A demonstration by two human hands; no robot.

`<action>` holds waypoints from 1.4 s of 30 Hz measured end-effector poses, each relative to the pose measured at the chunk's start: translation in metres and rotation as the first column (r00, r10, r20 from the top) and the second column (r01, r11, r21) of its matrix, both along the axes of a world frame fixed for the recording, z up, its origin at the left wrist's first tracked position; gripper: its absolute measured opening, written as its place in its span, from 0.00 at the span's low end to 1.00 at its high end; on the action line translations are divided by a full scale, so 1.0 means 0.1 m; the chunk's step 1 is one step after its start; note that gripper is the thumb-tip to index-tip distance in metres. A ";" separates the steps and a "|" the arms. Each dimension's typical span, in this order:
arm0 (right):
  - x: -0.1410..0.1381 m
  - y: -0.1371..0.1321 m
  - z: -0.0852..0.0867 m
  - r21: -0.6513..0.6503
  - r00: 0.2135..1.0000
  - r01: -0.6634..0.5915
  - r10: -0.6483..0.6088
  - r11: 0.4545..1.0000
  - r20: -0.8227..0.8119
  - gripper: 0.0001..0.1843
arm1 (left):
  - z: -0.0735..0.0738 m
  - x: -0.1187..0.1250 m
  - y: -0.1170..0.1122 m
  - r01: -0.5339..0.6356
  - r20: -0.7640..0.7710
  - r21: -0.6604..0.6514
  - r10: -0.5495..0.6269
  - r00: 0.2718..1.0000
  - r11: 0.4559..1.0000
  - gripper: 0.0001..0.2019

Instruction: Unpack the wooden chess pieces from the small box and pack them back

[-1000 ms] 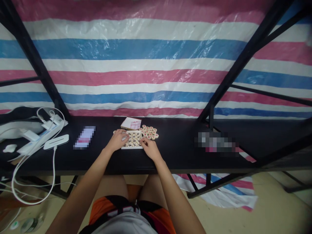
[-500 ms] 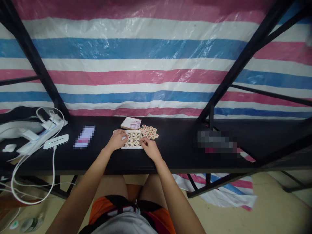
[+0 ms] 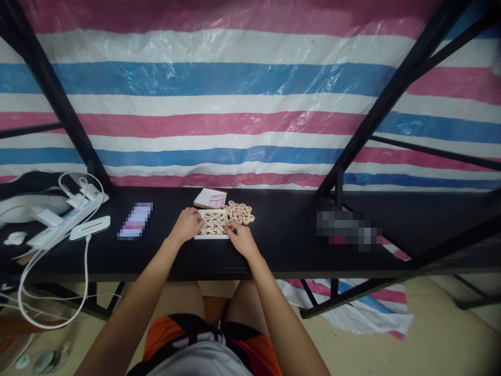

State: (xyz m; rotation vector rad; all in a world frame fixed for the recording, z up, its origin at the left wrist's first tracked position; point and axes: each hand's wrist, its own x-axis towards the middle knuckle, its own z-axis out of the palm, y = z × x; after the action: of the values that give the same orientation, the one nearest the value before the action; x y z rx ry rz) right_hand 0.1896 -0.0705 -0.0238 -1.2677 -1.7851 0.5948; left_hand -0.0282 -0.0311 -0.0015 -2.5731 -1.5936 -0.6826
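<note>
On the black tabletop lies a shallow white box [image 3: 211, 237] with rows of round xiangqi pieces [image 3: 214, 224] inside, marked with dark characters. My left hand [image 3: 188, 224] is at the box's left end, fingers curled in over its edge; what lies under the fingertips is hidden. At the opposite side, my right hand [image 3: 239, 237] has its fingers bent and closed against the box's right rim. Beside the box, behind my right hand, a cluster of loose xiangqi pieces with red characters [image 3: 239, 211] lies flat.
Behind the white box sits a box lid [image 3: 210, 198] with a pink print. To the left are a blurred-out phone [image 3: 135, 221], a white device with a cable [image 3: 90, 227] and a power strip [image 3: 66, 216]. A pixelated object [image 3: 348, 227] lies right. Black metal posts frame the table.
My left hand has shifted slightly, and a light piece that showed beside it at the back is no longer visible. My right hand stays at the box's right rim.
</note>
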 end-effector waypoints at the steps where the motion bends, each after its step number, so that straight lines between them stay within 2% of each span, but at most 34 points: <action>1: 0.00 0.00 0.00 -0.002 1.000 0.001 -0.001 1.000 0.002 0.12 | 0.00 0.00 0.00 0.006 0.003 0.001 -0.006 1.000 1.000 0.14; 14: 0.00 0.00 -0.01 -0.002 1.000 0.013 -0.013 1.000 0.013 0.12 | 0.06 0.01 -0.02 0.083 0.012 -0.003 -0.083 0.996 0.997 0.10; 22: 0.00 -0.01 0.01 0.000 1.000 0.001 -0.001 1.000 0.013 0.11 | 0.04 0.01 0.01 0.115 0.111 -0.018 -0.113 0.987 0.993 0.12; 26: 0.00 0.00 0.01 -0.004 1.000 0.003 -0.003 1.000 0.016 0.11 | 0.06 -0.03 0.02 -0.012 0.215 -0.008 0.013 0.977 1.000 0.12; 29: 0.00 0.00 0.01 -0.004 1.000 0.006 -0.006 1.000 0.011 0.11 | 0.08 -0.12 0.04 -0.186 0.267 -0.010 0.182 0.946 0.983 0.13; 32: 0.00 -0.01 0.01 -0.005 1.000 0.009 -0.009 1.000 0.006 0.12 | 0.10 -0.25 0.06 -0.384 0.272 -0.054 0.383 0.883 0.922 0.14; 34: 0.00 -0.01 0.02 -0.010 1.000 0.013 -0.013 1.000 0.005 0.12 | 0.11 -0.32 0.07 -0.472 0.251 -0.092 0.479 0.841 0.877 0.14; 42: 0.00 -0.02 0.01 0.007 1.000 -0.001 0.001 1.000 -0.009 0.11 | 0.10 -0.51 0.09 -0.668 0.097 -0.207 0.695 0.713 0.715 0.15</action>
State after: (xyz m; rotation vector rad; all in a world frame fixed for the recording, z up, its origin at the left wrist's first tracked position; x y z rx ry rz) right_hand 0.1896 -0.0721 -0.0230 -1.2579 -1.7794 0.5937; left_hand -0.0792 -0.0221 0.0082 -1.7627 -2.5244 -0.7116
